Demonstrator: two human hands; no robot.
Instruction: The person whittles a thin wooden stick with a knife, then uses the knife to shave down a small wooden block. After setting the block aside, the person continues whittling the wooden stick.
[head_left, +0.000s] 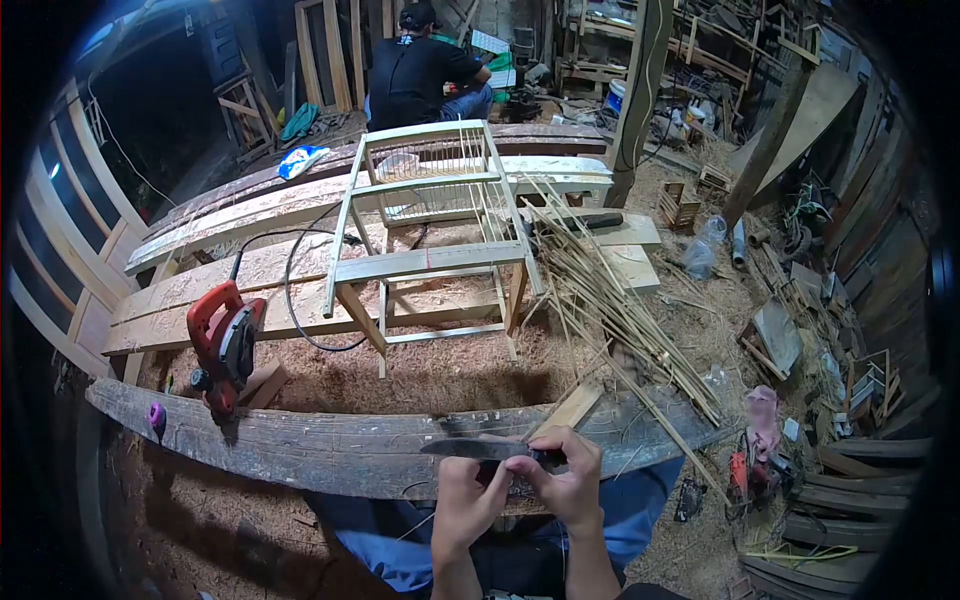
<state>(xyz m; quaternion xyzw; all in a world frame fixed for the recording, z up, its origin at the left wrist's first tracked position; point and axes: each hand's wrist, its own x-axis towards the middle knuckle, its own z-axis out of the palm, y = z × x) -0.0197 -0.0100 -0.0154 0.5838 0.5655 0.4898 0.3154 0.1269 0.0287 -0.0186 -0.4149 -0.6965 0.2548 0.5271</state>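
Observation:
Near the front plank, my two hands are close together with thumbs nearly touching. My right hand [570, 478] is closed around the handle of a knife, whose dark broad blade [468, 449] points left across the top of my left hand. My left hand [470, 497] is closed just below the blade, its thumb pressed toward the right thumb. What sits between its fingers is too small to make out. Beyond the hands, a pile of thin bamboo sticks [625, 300] lies slanting, some reaching over the plank [330, 455].
A wooden frame with thin bars [428, 262] stands on planks ahead. A red electric planer [222, 345] rests at left, its cable curving behind. Shavings [440, 372] cover the floor. At the back sits a person in black [418, 80]. Wooden posts [640, 100] and scrap stand right.

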